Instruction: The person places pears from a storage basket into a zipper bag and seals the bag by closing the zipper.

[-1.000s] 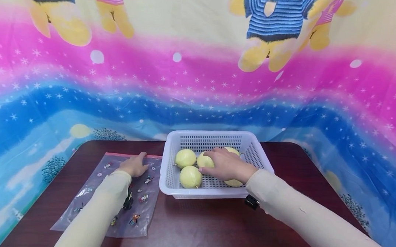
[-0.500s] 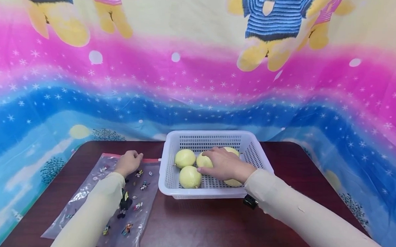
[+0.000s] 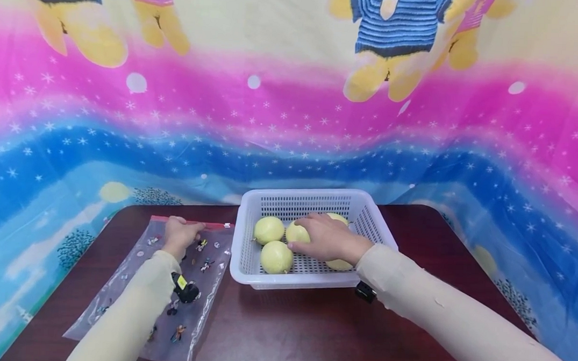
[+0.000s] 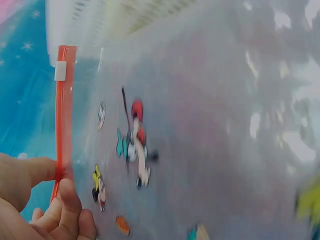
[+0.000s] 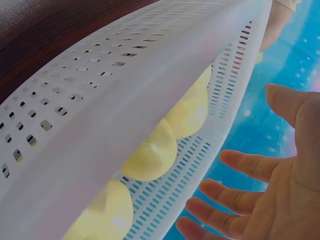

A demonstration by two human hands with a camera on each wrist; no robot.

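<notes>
In the head view, my left hand point(image 3: 181, 236) pinches the top edge of a clear zip bag point(image 3: 192, 316) printed with small cartoon figures. The left wrist view shows thumb and fingers on the bag's red zip strip point(image 4: 65, 115), with a white slider point(image 4: 60, 71) near its far end. A white plastic basket point(image 3: 294, 281) holds several round, yellow-green pears point(image 3: 276, 257). Over them is my right hand point(image 3: 327, 239), hiding part of the fruit. Its fingers are spread and relaxed in the right wrist view, holding nothing, beside the pears point(image 5: 150, 157).
Both bag and basket are on a dark red-brown table point(image 3: 282, 336), the bag just left of the basket. Behind hangs a colourful cloth backdrop point(image 3: 292, 110). A dark wrist camera point(image 3: 184, 289) on the left wrist overlaps the bag.
My left hand has drawn back slightly left and come to pinch the bag's top edge; the bag has shifted left and toward me. My right hand stays over the pears.
</notes>
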